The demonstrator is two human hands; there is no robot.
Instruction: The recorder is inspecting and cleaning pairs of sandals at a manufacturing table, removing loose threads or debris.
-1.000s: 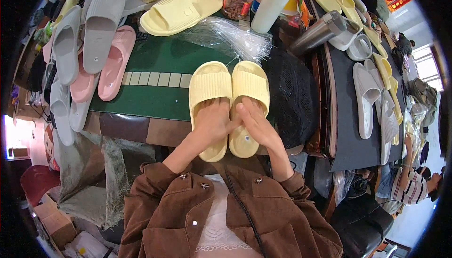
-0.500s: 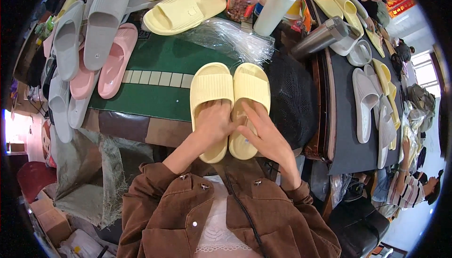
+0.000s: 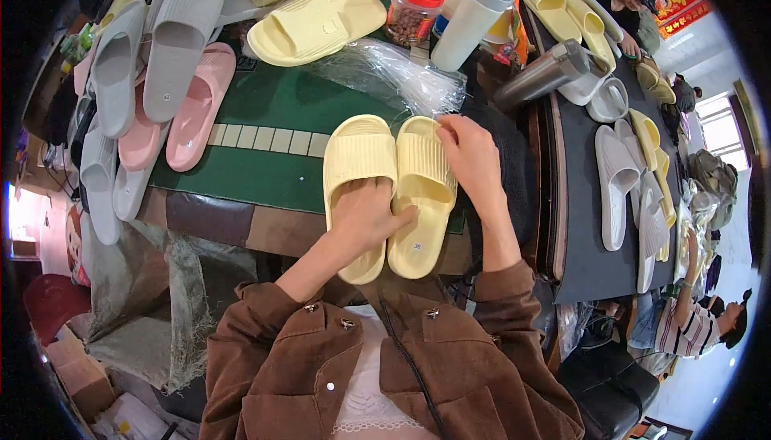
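A pair of yellow slide slippers stands side by side before me, toes away. The fingers of my left hand [image 3: 359, 213] are pushed under the strap of the left slipper [image 3: 359, 151]. Its thumb reaches across to the inner edge of the right slipper [image 3: 422, 231], so the hand grips where the two meet. At the outer toe side of the right slipper is my right hand [image 3: 472, 155], its fingers bent and drawn together. What its fingertips pinch, if anything, is too small to make out. Just beyond them lies a bundle of thin clear plastic strands [image 3: 426, 83].
Grey slippers [image 3: 183, 46] and pink slippers [image 3: 201, 107] pile up at left on the green mat [image 3: 265, 167]. Behind stand a red-lidded jar [image 3: 414, 10], a white bottle [image 3: 474, 22] and a steel tumbler [image 3: 542, 75]. Other people work at the dark table [image 3: 582, 255] on the right.
My right hand has left the right slipper's opening and moved up and outward to its toe, its fingers drawing together. My left hand stays in the left slipper.
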